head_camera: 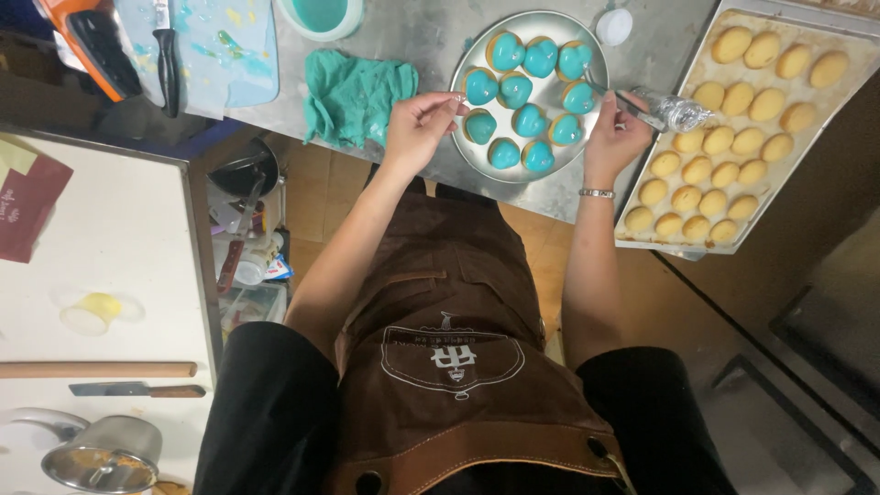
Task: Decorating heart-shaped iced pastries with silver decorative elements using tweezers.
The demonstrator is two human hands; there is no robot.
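The left hand [420,124] is pinching the rim of a round metal plate [486,158] with its fingers closed on it, while the right hand [616,133] is gripping a piping bag [667,110], its tip over the plate. Heart-shaped cookies with teal icing [518,92] are lying on that plate on the steel desk [422,37], beside a tray of plain cookies [733,137] and a teal cloth [353,96].

I see a steel counter [417,41] carrying a round tray [477,151], baking sheet [848,69], teal cloth [353,96] and cutting board [247,55].
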